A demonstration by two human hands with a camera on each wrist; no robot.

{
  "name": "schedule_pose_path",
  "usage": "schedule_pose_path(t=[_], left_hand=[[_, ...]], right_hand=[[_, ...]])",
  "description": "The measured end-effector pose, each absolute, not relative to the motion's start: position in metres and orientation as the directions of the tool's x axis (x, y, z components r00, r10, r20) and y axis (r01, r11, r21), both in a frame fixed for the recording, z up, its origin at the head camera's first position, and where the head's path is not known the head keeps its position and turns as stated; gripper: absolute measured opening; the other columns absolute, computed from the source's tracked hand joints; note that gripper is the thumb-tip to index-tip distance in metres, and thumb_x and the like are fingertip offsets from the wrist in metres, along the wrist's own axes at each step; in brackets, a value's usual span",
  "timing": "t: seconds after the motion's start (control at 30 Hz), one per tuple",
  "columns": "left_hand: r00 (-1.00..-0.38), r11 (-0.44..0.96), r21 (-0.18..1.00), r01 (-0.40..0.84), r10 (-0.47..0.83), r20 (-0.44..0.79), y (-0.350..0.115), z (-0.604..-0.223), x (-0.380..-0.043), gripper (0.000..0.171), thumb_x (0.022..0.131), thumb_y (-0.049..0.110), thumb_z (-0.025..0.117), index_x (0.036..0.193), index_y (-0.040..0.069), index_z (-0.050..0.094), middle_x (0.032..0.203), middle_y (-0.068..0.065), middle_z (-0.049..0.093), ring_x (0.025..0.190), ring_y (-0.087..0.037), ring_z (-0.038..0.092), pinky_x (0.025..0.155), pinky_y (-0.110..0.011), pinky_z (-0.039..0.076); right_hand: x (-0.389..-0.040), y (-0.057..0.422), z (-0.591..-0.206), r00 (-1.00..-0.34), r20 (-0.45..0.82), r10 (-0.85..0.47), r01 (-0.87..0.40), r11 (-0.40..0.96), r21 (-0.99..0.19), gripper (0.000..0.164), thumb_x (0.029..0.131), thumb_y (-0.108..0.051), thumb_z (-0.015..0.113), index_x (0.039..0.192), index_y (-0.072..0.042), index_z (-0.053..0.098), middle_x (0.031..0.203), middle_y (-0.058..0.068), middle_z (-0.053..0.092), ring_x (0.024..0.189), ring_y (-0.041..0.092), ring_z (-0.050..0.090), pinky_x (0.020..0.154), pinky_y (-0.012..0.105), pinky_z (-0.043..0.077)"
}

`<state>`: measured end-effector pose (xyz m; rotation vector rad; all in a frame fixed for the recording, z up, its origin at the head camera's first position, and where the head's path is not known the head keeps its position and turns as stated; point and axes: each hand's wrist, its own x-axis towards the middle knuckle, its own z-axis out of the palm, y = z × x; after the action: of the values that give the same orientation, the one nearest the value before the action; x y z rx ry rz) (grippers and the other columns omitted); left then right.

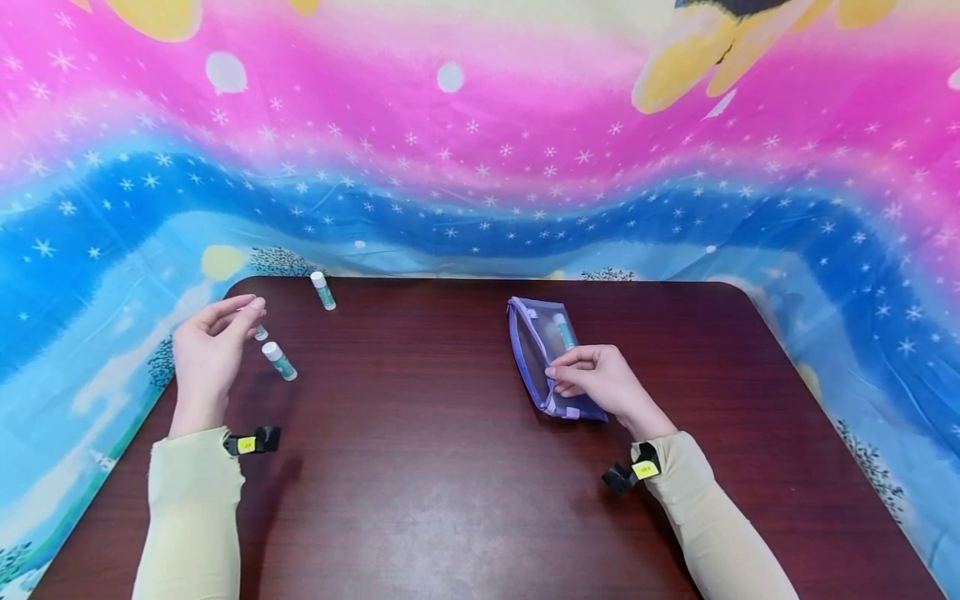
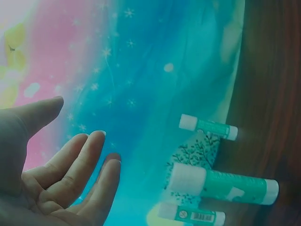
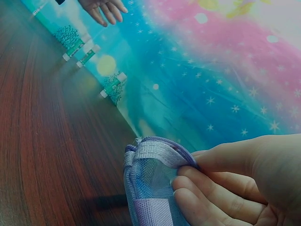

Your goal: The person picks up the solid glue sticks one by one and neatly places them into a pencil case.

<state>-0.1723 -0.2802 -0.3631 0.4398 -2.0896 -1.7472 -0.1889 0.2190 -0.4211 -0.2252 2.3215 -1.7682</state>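
My left hand (image 1: 212,354) is raised over the table's left side. Its thumb and fingers are apart in the left wrist view and hold nothing. Close by, a white-capped green glue stick (image 1: 279,361) stands upright, with another glue stick (image 1: 261,332) partly hidden behind the fingertips. A third glue stick (image 1: 323,291) stands farther back. With thumb and fingers, my right hand (image 1: 600,379) pinches the rim of a purple mesh zip pouch (image 1: 536,408). The pouch's mouth gapes to the left, and a glue stick (image 1: 564,331) shows through its mesh.
The dark wooden table (image 1: 420,467) ends at the back against a colourful patterned cloth (image 1: 480,167), which also runs along both sides. Black straps with yellow labels sit at both sleeve cuffs.
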Motion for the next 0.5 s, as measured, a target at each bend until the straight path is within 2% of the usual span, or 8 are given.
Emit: schedule_pose_path(t=[0.23,0.33,0.5], left_hand=[[-0.874,0.204,0.978,-0.047,-0.482,0.058,-0.290,-0.373,-0.172,0.047,0.090,0.037,0.079,0.128,0.011,0.071,0.095,0.015,0.072,0.082,-0.003,0.068,0.076,-0.010,0.050],[-0.878,0.174,0.983,-0.060,-0.478,0.031,-0.294,-0.376,-0.171,0.049,0.089,0.037,0.080,0.130,0.011,0.070,0.098,0.016,0.071,0.082,-0.001,0.068,0.076,-0.009,0.050],[-0.895,0.167,0.984,-0.069,-0.446,0.013,-0.303,-0.382,-0.169,0.055,0.091,0.032,0.079,0.135,0.001,0.064,0.097,0.016,0.070,0.079,0.001,0.069,0.072,-0.009,0.052]], right_hand=[[-0.190,0.219,-0.422,-0.965,-0.078,-0.249,0.010,0.261,-0.965,0.025,0.090,-0.010,0.079,0.104,0.010,0.073,0.087,0.020,0.074,0.071,0.025,0.073,0.070,0.036,0.062],[-0.190,0.219,-0.422,-0.966,-0.078,-0.248,0.010,0.263,-0.965,0.025,0.090,-0.010,0.079,0.104,0.010,0.073,0.088,0.020,0.074,0.072,0.025,0.073,0.070,0.037,0.062],[-0.190,0.219,-0.423,-0.965,-0.078,-0.249,0.007,0.271,-0.963,0.026,0.091,-0.011,0.079,0.105,0.010,0.073,0.088,0.019,0.074,0.073,0.027,0.074,0.071,0.037,0.062]])
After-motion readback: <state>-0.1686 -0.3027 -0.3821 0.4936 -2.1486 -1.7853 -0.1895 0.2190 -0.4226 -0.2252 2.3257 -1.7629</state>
